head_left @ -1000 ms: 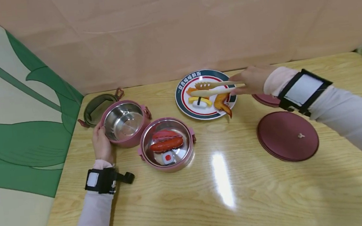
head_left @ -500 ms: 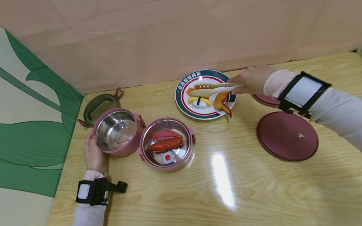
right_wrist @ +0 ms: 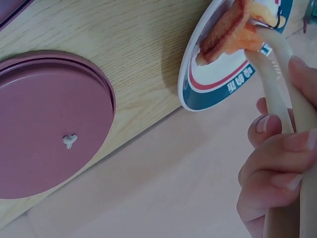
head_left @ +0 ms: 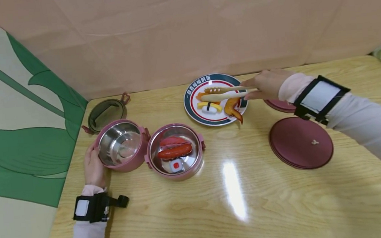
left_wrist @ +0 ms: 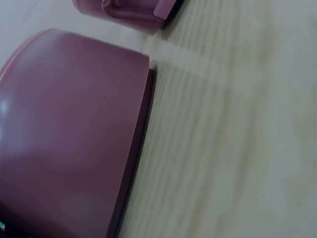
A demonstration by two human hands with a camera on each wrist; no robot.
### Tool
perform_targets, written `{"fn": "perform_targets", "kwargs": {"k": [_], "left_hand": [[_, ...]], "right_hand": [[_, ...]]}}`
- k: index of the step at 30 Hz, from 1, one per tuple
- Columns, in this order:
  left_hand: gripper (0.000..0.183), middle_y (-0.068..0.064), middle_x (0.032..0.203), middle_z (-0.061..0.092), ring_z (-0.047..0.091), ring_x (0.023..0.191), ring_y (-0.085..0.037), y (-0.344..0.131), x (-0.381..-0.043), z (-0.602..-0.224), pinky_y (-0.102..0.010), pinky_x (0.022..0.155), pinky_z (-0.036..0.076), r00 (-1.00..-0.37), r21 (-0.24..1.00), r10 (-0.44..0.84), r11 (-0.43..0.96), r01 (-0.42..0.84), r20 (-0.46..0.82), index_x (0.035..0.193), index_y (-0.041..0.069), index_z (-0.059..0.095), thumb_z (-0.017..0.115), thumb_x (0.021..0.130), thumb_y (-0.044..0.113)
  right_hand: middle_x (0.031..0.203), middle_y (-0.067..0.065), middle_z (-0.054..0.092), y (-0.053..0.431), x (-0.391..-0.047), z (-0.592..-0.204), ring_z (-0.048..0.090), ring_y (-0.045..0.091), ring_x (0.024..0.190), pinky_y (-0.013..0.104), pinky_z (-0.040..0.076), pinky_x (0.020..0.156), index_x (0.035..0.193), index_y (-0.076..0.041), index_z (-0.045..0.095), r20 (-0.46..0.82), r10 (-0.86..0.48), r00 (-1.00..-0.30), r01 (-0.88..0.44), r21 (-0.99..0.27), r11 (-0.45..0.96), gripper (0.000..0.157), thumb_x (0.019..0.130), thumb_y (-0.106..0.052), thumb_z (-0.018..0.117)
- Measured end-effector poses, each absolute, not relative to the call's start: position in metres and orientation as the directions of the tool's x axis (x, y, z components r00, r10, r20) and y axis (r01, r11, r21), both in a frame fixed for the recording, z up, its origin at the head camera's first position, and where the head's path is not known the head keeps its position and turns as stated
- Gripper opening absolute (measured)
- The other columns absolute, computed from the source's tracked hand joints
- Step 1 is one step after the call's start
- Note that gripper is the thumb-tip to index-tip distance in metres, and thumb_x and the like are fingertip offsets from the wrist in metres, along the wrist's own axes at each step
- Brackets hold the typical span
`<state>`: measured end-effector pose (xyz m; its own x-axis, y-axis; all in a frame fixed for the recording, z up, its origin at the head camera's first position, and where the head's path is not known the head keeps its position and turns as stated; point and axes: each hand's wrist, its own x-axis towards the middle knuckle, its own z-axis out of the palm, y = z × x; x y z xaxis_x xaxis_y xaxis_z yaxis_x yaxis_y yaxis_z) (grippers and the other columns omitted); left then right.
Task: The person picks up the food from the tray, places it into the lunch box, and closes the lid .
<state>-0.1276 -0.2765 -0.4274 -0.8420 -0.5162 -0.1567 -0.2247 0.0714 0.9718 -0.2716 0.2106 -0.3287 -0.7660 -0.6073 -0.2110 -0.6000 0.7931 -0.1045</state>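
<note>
My left hand (head_left: 94, 167) holds the left side of a pink lunch container (head_left: 136, 162) with bare steel inside; in the left wrist view its pink wall (left_wrist: 74, 134) fills the left, and no fingers show there. A second pink container (head_left: 180, 176) stands to its right, bearing a toy sausage (head_left: 175, 151), a red striped piece and a white block with a red centre. My right hand (head_left: 269, 83) grips beige tongs (head_left: 227, 95) above a plate (head_left: 191, 113). Their tips reach an orange food piece (right_wrist: 245, 39); whether they pinch it, I cannot tell. A chicken wing (head_left: 233, 109) and egg sushi (head_left: 209, 108) lie nearby.
A dark green lid (head_left: 106, 114) with pink clasps lies behind the left container. Maroon round lids (head_left: 298, 147) lie at the right, partly under my right forearm. The table meets a pinkish cloth (head_left: 176, 33) at the back and a green-patterned panel (head_left: 20, 160) at left.
My left hand has drawn the steel-lined container left and towards me, opening a gap from the second container's front. The right hand and tongs have barely moved over the plate.
</note>
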Motion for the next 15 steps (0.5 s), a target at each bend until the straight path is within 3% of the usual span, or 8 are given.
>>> {"fn": "perform_targets", "kwargs": {"k": [9, 15], "left_hand": [[0.048, -0.015, 0.146, 0.042, 0.040, 0.131, -0.022, -0.285, -0.108, -0.423, -0.033, 0.113, 0.033, -0.873, 0.946, -0.443, 0.141, -0.292, -0.204, 0.148, 0.001, 0.036, 0.023, 0.104, 0.017], [0.049, -0.015, 0.150, 0.039, 0.035, 0.136, -0.023, -0.289, -0.092, -0.422, -0.036, 0.117, 0.028, -0.877, 0.934, -0.432, 0.175, -0.312, -0.212, 0.148, 0.001, 0.035, 0.023, 0.104, 0.018]], "right_hand": [[0.112, 0.027, 0.066, 0.213, -0.275, -0.330, 0.068, 0.035, 0.083, 0.054, 0.054, 0.077, 0.134, 0.000, 0.054, -0.253, -0.571, -0.781, -0.568, -0.093, 0.818, 0.058, 0.092, -0.038, 0.064], [0.103, 0.025, 0.069, 0.213, -0.275, -0.331, 0.066, 0.030, 0.075, 0.052, 0.054, 0.074, 0.135, -0.001, 0.054, -0.264, -0.553, -0.790, -0.555, -0.074, 0.828, 0.060, 0.092, -0.043, 0.063]]}}
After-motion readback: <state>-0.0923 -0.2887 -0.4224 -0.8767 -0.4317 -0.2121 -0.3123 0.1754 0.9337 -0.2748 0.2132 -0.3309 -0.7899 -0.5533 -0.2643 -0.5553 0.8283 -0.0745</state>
